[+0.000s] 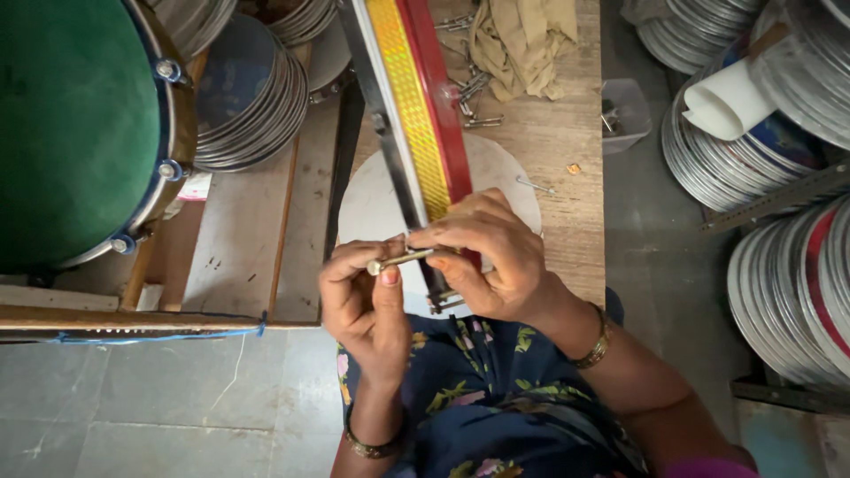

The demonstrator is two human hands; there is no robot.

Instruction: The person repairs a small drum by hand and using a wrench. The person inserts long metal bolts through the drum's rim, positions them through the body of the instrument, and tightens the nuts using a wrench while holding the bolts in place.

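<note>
- A long metal bolt [403,258] lies level between both hands, just above the person's lap and in front of the near edge of the wooden table [567,142].
- The left hand [363,301] pinches the bolt's round head end between thumb and fingertips.
- The right hand [482,257] grips the other end of the bolt with its fingertips and also presses against a drum frame [412,106], a curved band with red, yellow patterned and white strips and a dark metal rim.
- The frame runs from the hands up across a round white disc [363,208] that lies flat on the table; it hides the disc's middle.
- Further back on the table lie a loose heap of bolts [469,88], a crumpled tan cloth [522,40] and one thin nail [536,186].
- To the left, a finished drum with a green skin [71,124] rests on a wooden rack, cut off by the picture's edge.
- Stacks of silvery round hoops [252,102] stand behind it, and more stacks [788,292] fill the right side.
- A white paper roll [726,102] lies on the right stacks.
- The bolt's threaded end is hidden under the right fingers.
</note>
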